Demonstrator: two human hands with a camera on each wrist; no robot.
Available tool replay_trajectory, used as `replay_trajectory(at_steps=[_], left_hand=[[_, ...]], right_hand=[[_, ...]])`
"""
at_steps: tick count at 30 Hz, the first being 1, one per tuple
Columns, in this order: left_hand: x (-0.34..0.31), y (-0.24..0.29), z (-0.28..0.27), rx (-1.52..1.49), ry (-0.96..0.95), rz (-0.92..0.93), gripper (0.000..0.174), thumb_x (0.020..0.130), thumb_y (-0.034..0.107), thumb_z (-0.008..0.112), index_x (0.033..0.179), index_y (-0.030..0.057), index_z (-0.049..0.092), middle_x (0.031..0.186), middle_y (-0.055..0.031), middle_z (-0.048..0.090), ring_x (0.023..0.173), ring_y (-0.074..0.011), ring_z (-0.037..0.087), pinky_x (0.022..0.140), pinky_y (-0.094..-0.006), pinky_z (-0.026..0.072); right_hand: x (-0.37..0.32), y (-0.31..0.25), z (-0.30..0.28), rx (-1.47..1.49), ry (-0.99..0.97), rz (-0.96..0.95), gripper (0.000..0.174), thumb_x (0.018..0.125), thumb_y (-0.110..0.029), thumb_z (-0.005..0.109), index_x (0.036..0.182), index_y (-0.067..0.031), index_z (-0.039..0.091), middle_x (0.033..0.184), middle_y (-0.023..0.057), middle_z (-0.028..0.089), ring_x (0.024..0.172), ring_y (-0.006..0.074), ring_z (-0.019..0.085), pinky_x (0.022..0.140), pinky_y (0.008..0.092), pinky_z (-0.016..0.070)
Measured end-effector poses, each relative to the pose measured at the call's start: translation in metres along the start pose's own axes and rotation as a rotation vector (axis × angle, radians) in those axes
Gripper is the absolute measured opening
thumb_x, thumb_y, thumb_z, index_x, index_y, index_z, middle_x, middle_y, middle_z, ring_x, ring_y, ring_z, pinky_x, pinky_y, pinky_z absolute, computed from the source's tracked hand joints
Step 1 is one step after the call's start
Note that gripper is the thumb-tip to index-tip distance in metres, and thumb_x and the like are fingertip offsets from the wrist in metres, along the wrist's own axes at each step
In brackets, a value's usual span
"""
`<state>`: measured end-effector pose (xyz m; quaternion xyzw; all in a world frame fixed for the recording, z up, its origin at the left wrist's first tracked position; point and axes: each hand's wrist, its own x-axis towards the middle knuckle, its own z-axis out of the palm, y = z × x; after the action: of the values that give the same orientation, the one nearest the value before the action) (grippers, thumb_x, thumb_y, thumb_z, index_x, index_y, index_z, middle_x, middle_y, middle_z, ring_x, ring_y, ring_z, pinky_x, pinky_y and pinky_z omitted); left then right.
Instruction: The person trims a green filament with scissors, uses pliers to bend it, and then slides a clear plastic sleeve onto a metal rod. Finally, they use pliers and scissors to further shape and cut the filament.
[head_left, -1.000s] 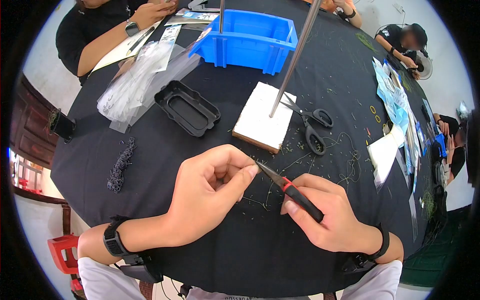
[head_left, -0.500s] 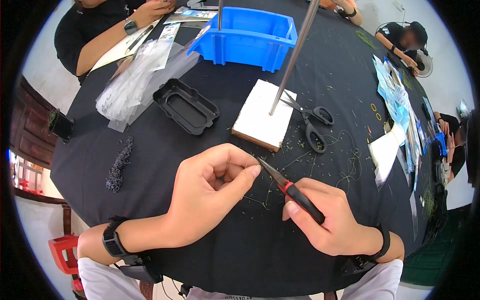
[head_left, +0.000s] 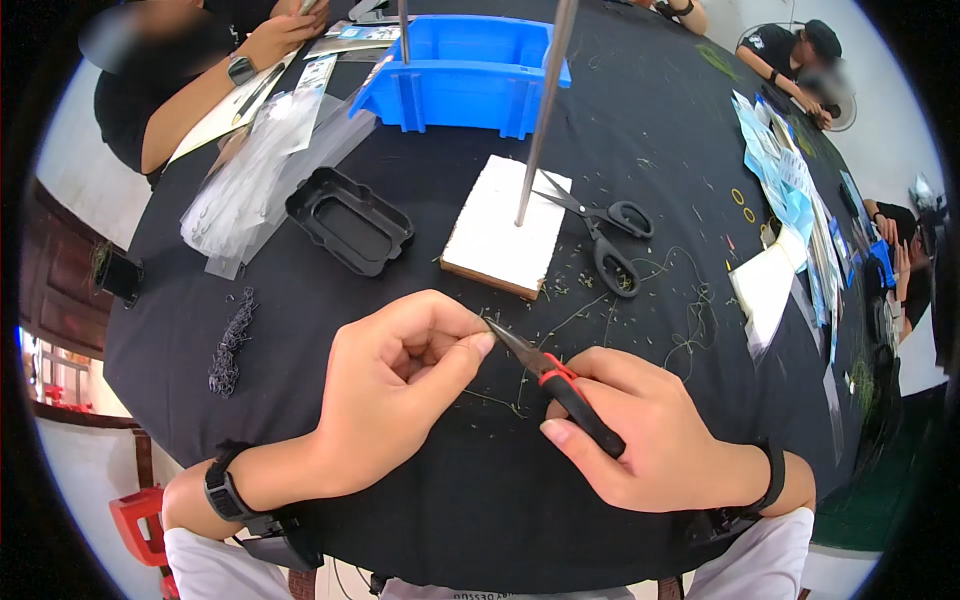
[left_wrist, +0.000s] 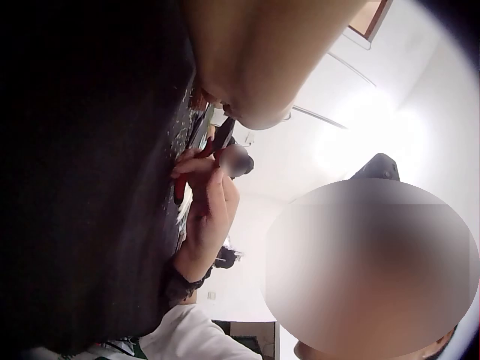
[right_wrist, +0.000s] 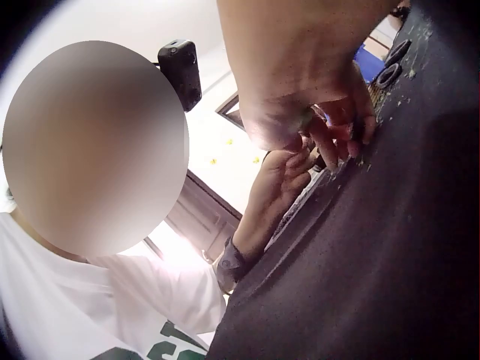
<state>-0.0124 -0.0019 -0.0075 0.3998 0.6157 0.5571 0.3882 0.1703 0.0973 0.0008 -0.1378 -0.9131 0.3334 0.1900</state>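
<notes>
My left hand (head_left: pixel 400 385) pinches something tiny between thumb and forefinger, mostly hidden by the fingertips; a fine thread shows close by. My right hand (head_left: pixel 640 430) grips pointed pliers (head_left: pixel 520 350) with red and black handles. Their tips are right at the left fingertips. In the left wrist view the pliers (left_wrist: pixel 220 139) slant up toward the left hand. The right wrist view shows the right hand (right_wrist: pixel 330 120) in front, with the left hand (right_wrist: pixel 277 187) behind it. Thin greenish thread (head_left: pixel 495 401) lies on the black cloth below the hands.
Beyond the hands stand a white block (head_left: pixel 505 230) with a metal rod (head_left: pixel 540 130), black scissors (head_left: pixel 610 230), a black tray (head_left: pixel 350 222) and a blue bin (head_left: pixel 460 95). A dark tangled pile (head_left: pixel 232 345) lies left; plastic packets (head_left: pixel 785 220) lie right. Other people sit around the table.
The head view has shifted, so the table things appear further left. The pliers' tips stay by the left fingertips, while their handles look slightly more spread and the right thumb sits lower.
</notes>
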Motion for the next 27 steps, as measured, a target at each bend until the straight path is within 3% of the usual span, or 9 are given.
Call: replay_trajectory(at_steps=[6, 9, 14, 20, 27], left_hand=[[-0.002, -0.002, 0.003, 0.031, -0.006, 0.012, 0.003, 0.086, 0.001, 0.059, 0.084, -0.0007, 0.06, 0.065, 0.0049, 0.054, 0.056, 0.0036, 0.041, 0.047, -0.0145, 0.0279], [-0.002, -0.002, 0.004, 0.043, 0.003, 0.032, 0.002, 0.086, 0.001, 0.059, 0.085, -0.0007, 0.06, 0.065, 0.0043, 0.055, 0.056, 0.0035, 0.041, 0.047, -0.0145, 0.0277], [-0.002, 0.004, 0.002, -0.054, 0.001, 0.023, 0.004, 0.086, 0.002, 0.059, 0.087, -0.0018, 0.06, 0.068, 0.0025, 0.055, 0.055, 0.0025, 0.04, 0.046, -0.0148, 0.0266], [0.005, 0.006, -0.01, -0.349, -0.118, -0.227, 0.01, 0.087, 0.008, 0.059, 0.089, -0.0021, 0.06, 0.066, 0.0023, 0.051, 0.051, 0.0006, 0.036, 0.041, -0.0182, 0.0223], [0.006, 0.001, -0.01, -0.456, -0.129, -0.264, 0.011, 0.087, 0.008, 0.06, 0.091, -0.0017, 0.061, 0.067, 0.002, 0.053, 0.051, 0.0007, 0.037, 0.041, -0.0178, 0.0221]], right_hand=[[-0.003, 0.004, 0.002, -0.103, 0.03, -0.032, 0.022, 0.082, -0.016, 0.064, 0.076, 0.0049, 0.058, 0.066, 0.0118, 0.049, 0.051, 0.0249, 0.051, 0.047, 0.0329, 0.0427], [-0.003, -0.003, -0.002, -0.061, -0.035, 0.085, 0.013, 0.079, -0.007, 0.065, 0.08, 0.0041, 0.06, 0.065, 0.0114, 0.053, 0.054, 0.0242, 0.054, 0.047, 0.0317, 0.0412], [0.003, 0.002, -0.007, 0.272, -0.037, 0.181, 0.019, 0.085, -0.015, 0.062, 0.076, 0.0021, 0.061, 0.063, 0.0104, 0.055, 0.052, 0.023, 0.054, 0.047, 0.0322, 0.0406], [0.006, 0.007, -0.007, 0.45, -0.034, 0.19, 0.022, 0.086, -0.017, 0.062, 0.074, 0.002, 0.061, 0.063, 0.0102, 0.056, 0.052, 0.0208, 0.053, 0.047, 0.0319, 0.0384], [0.006, 0.006, -0.01, 0.357, -0.035, 0.16, 0.02, 0.085, -0.016, 0.062, 0.077, 0.0022, 0.063, 0.065, 0.0111, 0.058, 0.053, 0.0224, 0.056, 0.048, 0.0315, 0.0416]])
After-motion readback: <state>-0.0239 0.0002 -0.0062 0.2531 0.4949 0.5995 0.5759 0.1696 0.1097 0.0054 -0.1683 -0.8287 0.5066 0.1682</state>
